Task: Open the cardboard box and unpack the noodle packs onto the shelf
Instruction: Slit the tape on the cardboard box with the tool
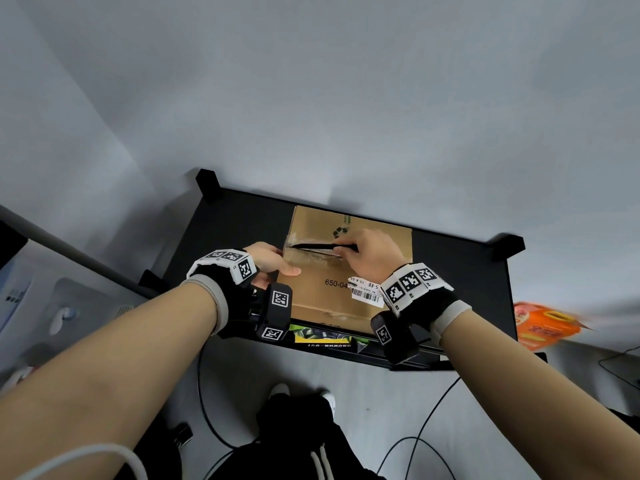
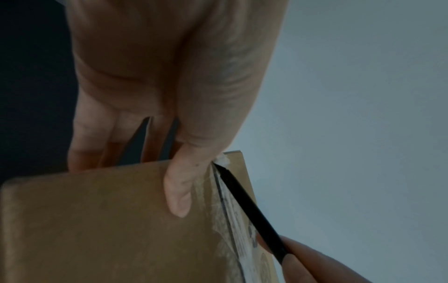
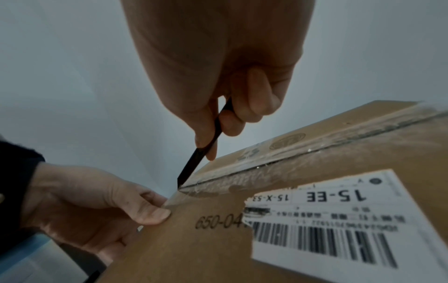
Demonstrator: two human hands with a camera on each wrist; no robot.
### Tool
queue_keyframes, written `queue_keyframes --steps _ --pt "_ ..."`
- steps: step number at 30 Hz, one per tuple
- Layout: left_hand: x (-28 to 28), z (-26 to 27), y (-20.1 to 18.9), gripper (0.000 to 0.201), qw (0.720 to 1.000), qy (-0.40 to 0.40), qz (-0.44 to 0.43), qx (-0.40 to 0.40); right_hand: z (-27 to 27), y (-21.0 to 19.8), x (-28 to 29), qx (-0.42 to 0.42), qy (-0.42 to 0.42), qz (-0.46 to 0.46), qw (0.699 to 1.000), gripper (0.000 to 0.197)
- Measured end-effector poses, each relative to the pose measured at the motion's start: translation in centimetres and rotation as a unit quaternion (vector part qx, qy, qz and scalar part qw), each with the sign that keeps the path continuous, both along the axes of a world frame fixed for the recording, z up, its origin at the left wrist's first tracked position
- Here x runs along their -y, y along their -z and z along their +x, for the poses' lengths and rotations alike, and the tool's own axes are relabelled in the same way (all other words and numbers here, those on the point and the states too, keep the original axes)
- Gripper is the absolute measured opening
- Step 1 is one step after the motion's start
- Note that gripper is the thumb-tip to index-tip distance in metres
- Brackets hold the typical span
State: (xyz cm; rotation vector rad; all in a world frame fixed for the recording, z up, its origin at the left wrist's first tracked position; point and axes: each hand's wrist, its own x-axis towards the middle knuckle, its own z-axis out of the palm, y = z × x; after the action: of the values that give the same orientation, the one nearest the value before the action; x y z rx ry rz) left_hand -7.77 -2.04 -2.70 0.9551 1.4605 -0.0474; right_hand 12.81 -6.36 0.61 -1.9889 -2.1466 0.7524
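A brown cardboard box (image 1: pixel 322 296) with a taped centre seam stands closed on the top of a black shelf (image 1: pixel 228 230). My right hand (image 1: pixel 367 256) grips a thin black blade tool (image 1: pixel 322 247); its tip (image 3: pixel 180 183) is at the left end of the seam (image 3: pixel 290 162). My left hand (image 1: pixel 273 263) holds the box's left edge, thumb (image 2: pixel 178 191) on the top flap and fingers (image 2: pixel 82 149) down the side. A white shipping label (image 3: pixel 334 216) is stuck on the near flap. No noodle packs show in the box.
A green and black package (image 1: pixel 322 336) lies on the shelf level below. An orange bag (image 1: pixel 543 323) sits to the right of the shelf. Cables (image 1: pixel 422 434) run across the grey floor near my feet. A white wall stands behind the shelf.
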Motion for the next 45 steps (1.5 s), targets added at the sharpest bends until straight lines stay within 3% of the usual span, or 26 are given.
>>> queue_keyframes --steps 5,14,21,31,45 --pt "0.1 0.2 -0.8 0.049 1.000 0.011 -0.001 -0.021 -0.1 -0.7 -0.2 -0.044 0.010 0.009 0.999 0.024" --pt "0.1 0.0 -0.5 0.069 1.000 0.011 0.005 -0.029 -0.8 -0.2 0.0 -0.015 0.003 -0.009 1.000 0.027" --pt "0.3 0.1 -1.3 0.060 0.999 0.021 0.002 -0.034 -1.1 -0.8 0.3 0.042 -0.020 0.005 0.999 0.028" --pt "0.5 0.2 -1.4 0.054 1.000 0.019 0.001 -0.023 -0.4 -0.8 0.0 0.023 0.002 -0.020 1.000 0.027" --pt "0.6 0.6 -1.4 0.050 0.999 0.019 0.010 -0.036 5.3 -1.2 1.5 0.009 0.039 -0.037 0.998 0.023"
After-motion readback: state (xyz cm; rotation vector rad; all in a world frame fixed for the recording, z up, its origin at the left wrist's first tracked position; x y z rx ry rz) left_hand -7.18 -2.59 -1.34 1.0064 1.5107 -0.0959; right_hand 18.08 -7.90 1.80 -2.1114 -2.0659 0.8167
